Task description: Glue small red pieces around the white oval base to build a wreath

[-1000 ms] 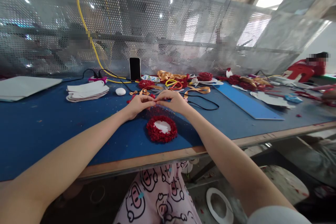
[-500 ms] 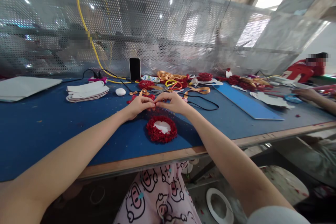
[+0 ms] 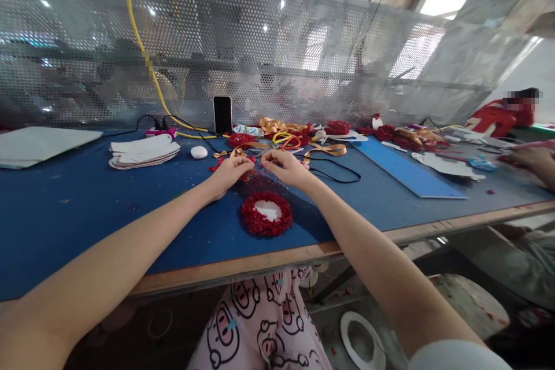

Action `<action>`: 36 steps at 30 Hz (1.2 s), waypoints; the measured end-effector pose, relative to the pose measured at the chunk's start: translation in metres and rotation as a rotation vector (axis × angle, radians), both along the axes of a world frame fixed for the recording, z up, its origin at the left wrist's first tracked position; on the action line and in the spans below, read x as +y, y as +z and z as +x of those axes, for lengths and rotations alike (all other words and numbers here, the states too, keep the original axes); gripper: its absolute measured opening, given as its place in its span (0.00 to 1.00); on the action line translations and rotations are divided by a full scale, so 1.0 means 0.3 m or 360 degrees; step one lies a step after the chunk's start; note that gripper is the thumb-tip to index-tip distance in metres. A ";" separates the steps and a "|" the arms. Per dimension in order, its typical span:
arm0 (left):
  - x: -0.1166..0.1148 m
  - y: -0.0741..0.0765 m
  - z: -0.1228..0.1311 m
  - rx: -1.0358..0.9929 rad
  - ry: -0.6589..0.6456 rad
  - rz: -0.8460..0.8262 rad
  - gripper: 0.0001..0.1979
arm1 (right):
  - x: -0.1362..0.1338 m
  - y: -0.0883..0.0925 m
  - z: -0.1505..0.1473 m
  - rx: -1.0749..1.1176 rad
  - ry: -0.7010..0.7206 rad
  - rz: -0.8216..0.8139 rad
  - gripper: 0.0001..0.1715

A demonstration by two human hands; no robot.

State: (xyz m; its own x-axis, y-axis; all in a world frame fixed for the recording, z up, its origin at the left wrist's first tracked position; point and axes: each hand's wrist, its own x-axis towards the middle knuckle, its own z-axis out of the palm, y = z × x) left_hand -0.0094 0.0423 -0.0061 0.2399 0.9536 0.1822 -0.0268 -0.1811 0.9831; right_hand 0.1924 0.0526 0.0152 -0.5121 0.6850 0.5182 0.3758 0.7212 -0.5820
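At far left a pale board (image 3: 43,144) lies flat, then a stack of white pieces (image 3: 145,151), loosely piled so that, it seems, single ones come off easily. Next is a mouse (image 3: 199,152), and behind it a phone (image 3: 222,114) stands upright before the mesh (image 3: 260,40), probably so that its screen faces the person.

The left hand (image 3: 236,170) is over the blue table, its thumb and fingertips drawn close together; the tips are too small and blurred to tell whether they hold a red scrap. The disc (image 3: 267,214), red and shaggy around a white centre, lies flat between the forearms, nearer the table edge than the hands and touched by neither; that spot likely keeps it close while leaving the fingers room.

The right hand (image 3: 281,167) faces the left across a narrow gap, fingers bent, thumb near the forefinger; what it grips, if anything, I cannot tell. Both wrists are low, perhaps to steady fine fingerwork.

Behind the right hand lie scissors (image 3: 282,136), apparently within reach. Further right come a ribbon (image 3: 333,148), a blue strip (image 3: 407,170) and a co-worker's blurred hand (image 3: 535,160).
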 end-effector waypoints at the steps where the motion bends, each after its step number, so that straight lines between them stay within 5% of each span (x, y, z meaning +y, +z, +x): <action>1: -0.003 -0.002 0.005 -0.0002 0.0006 -0.0006 0.16 | 0.000 0.001 0.000 -0.0008 -0.0008 0.0011 0.11; 11: -0.028 -0.015 0.023 -0.0105 -0.0042 -0.0017 0.21 | 0.006 -0.004 -0.010 0.0072 -0.0036 0.0022 0.11; 22: -0.035 0.005 0.028 -0.0212 -0.0006 -0.0117 0.13 | -0.025 0.016 -0.001 0.0074 0.0086 0.0091 0.13; 36: -0.029 0.004 0.025 -0.0246 0.0013 -0.0203 0.17 | 0.005 0.004 0.004 -0.0002 -0.0248 0.0065 0.12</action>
State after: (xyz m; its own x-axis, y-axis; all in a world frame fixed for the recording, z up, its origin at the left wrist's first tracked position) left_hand -0.0019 0.0337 -0.0049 0.2108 0.9730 0.0936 -0.1784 -0.0558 0.9824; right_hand 0.1936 0.0539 0.0166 -0.4021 0.7345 0.5466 0.4858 0.6772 -0.5526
